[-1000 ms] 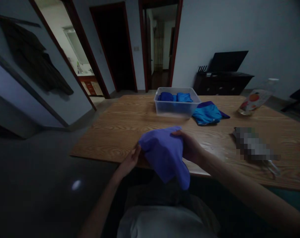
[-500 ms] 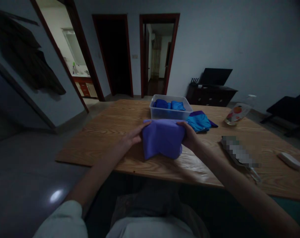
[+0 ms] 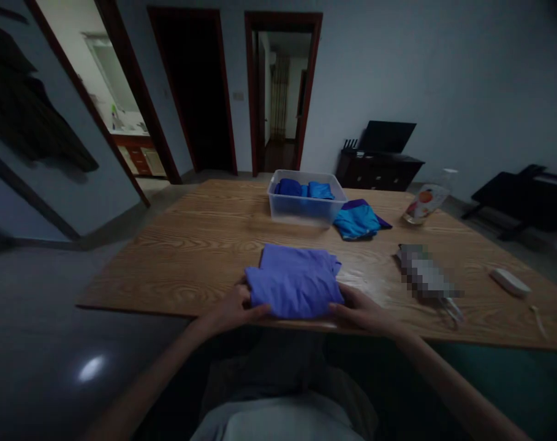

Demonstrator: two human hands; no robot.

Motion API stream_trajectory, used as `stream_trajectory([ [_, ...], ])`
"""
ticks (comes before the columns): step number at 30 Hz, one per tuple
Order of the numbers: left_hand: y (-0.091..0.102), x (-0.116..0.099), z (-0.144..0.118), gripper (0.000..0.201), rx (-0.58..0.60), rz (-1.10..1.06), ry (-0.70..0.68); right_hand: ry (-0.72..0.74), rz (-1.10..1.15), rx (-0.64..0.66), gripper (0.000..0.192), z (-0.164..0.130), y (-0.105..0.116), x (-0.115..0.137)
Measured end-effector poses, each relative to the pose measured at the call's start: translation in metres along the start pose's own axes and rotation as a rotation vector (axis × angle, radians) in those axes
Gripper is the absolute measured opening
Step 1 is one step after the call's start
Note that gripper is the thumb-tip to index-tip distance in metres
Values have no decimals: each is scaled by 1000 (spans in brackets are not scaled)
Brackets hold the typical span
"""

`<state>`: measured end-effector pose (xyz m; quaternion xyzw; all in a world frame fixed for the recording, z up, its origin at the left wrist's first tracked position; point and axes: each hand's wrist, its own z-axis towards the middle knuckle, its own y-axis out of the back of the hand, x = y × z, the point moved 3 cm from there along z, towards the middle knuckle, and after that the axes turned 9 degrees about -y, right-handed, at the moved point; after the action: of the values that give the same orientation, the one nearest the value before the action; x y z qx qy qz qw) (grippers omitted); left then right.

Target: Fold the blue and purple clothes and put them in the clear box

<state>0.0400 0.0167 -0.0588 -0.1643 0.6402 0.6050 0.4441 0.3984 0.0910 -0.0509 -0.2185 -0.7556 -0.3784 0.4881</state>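
A folded purple cloth [image 3: 296, 278], perhaps a garment, lies on the wooden table [image 3: 177, 257] close to its front edge. My left hand [image 3: 239, 306] grips its near left corner, thumb on top and the other fingers partly hidden beneath. At the near right corner, my right hand [image 3: 358, 309] pinches the cloth in the same way. Beyond it stands a clear plastic bin [image 3: 301, 211] holding dark blue and bright blue folded cloths [image 3: 321, 190]. Right of the bin, a crumpled blue and purple cloth [image 3: 358, 220] rests on the table.
Toward the right of the table are a large clear bottle [image 3: 428, 199] with a fruit label, a blurred-out packet [image 3: 425, 275] and a white oblong object [image 3: 511, 283] with a cord. Behind the table, a screen [image 3: 388, 136] stands on a dark cabinet [image 3: 379, 170].
Both hands have brought the purple cloth down and toward me, from hanging upright near the bin to lying flat on the table. The view has shifted slightly.
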Motion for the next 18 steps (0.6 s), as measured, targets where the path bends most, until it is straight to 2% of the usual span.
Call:
stream_trajectory([
  [3,-11,-3,-16,71,87,-4,-67,-24,-87,-29,70,-27,-14,1],
  [5,-10,-6,-13,76,84,-28,-49,-75,-37,-118,71,-26,-17,9],
  [9,-1,-2,12,82,-103,-174,139,-116,28,-310,81,6,-17,23],
  [12,2,1,33,81,-215,-307,179,-57,-49,-423,86,27,-17,28],
  [15,0,-1,49,74,-231,-342,126,47,-59,-452,73,33,-17,29],
  [18,4,-7,64,63,-275,-257,53,169,-81,-574,60,32,-9,29],
])
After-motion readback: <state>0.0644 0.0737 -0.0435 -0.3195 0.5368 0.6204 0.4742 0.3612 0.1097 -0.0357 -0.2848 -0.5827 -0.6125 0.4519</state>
